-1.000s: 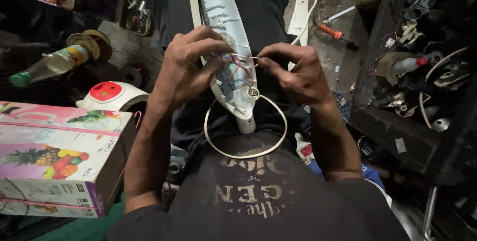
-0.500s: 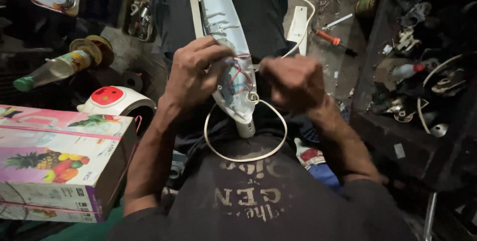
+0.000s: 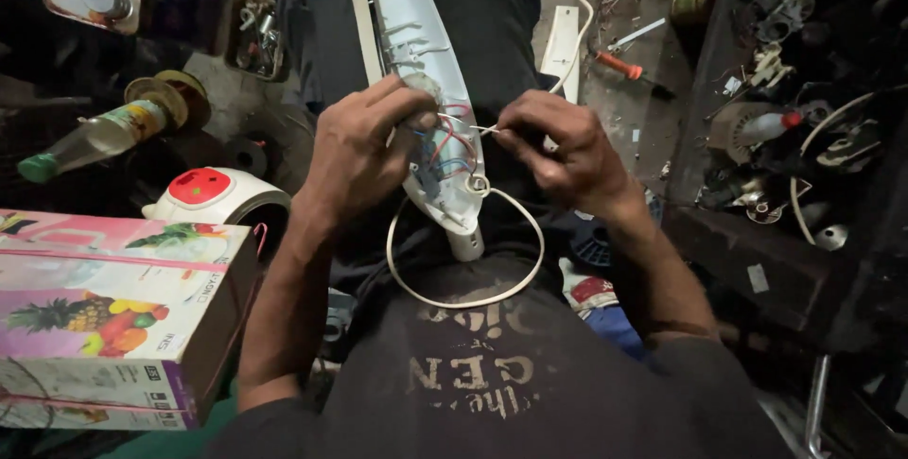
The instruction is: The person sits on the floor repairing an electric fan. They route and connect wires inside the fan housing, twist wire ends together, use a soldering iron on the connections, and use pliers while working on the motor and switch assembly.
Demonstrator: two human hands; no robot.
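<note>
Pink cardboard box (image 3: 104, 317), fruit printed on its side, lower left of frame; parked beside my knee, out of the working area. Above it, a clear bottle with green cap (image 3: 90, 142) lies tipped on the floor, and a white appliance lid with red centre (image 3: 213, 196) sits just right of the box.

Centre frame: my left hand (image 3: 355, 161), its grip wrapped round the long white plastic housing (image 3: 426, 90), thumb and fingers pressed on the shell to steady it across my lap with the open side up, so the red and blue wires (image 3: 445, 152) inside stay exposed. A white cord (image 3: 468, 270) loops below the housing's tip, over my dark shirt.

Right of centre: my right hand (image 3: 558, 152), grip pinching a thin wire end drawn taut from the housing.

Upper right: an orange-handled screwdriver (image 3: 624, 69) on the floor, and a dark shelf of metal parts (image 3: 794, 166).
</note>
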